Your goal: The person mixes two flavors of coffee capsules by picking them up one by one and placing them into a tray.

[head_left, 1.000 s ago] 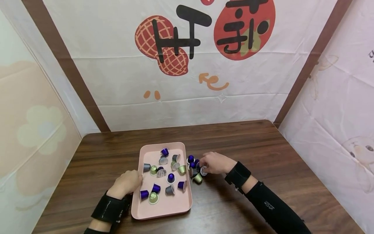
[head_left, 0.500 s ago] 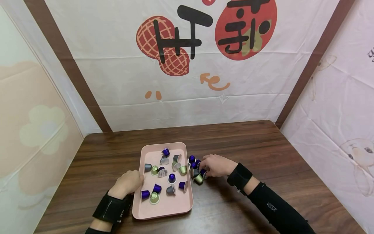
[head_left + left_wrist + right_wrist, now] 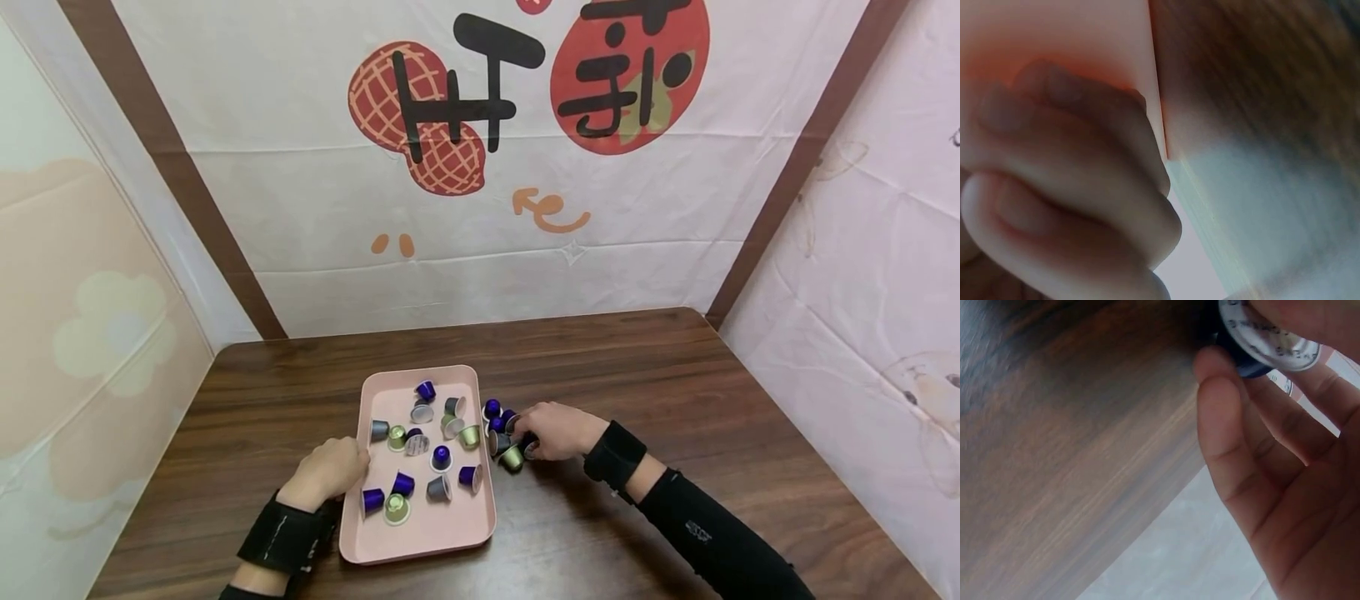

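Observation:
My left hand grips the left rim of a pink tray, its fingers curled at the edge in the left wrist view. Several coffee capsules in purple, green and grey lie scattered in the tray, among them a green capsule and an upright purple capsule. Right of the tray, my right hand is at a small pile of capsules. In the right wrist view its thumb and fingers hold a dark blue coffee capsule, printed silver lid showing. The hand partly hides the pile in the head view.
Loose capsules lie against the tray's right side, including a green capsule and a purple capsule. The brown wooden table extends beyond them to the right. A printed white cloth hangs behind the table's far edge.
My right hand has shifted slightly right and down at the pile. The capsule under its fingers has turned, its lid no longer facing up. My left hand stays on the tray rim.

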{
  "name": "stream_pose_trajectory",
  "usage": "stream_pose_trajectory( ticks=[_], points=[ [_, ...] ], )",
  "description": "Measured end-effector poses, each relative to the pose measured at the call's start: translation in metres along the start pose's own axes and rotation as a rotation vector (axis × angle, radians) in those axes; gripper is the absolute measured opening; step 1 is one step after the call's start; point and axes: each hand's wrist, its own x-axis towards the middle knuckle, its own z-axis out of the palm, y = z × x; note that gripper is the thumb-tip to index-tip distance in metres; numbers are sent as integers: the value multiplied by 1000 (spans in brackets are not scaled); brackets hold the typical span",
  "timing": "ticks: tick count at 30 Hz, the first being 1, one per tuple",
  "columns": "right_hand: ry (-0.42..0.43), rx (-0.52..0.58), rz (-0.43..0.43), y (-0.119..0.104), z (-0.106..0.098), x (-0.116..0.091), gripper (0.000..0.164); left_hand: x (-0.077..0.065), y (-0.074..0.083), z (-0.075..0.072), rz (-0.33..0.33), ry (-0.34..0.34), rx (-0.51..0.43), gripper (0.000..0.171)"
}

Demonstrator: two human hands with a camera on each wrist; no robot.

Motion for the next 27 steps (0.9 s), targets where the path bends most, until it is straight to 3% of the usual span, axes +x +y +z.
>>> stream_pose_trajectory(
  ticks=[13,22,27],
  points=[
    [72,56,56,-2,-28,-6,18,3,-1,-1,-3,-1,6,30],
    [116,13,-46,-28,-37,-4,22,0,0,-2,5,3,7,30],
    [94,-29,-92,-48,-36,3,24,0,-1,-1,2,4,10,30]
  ],
)
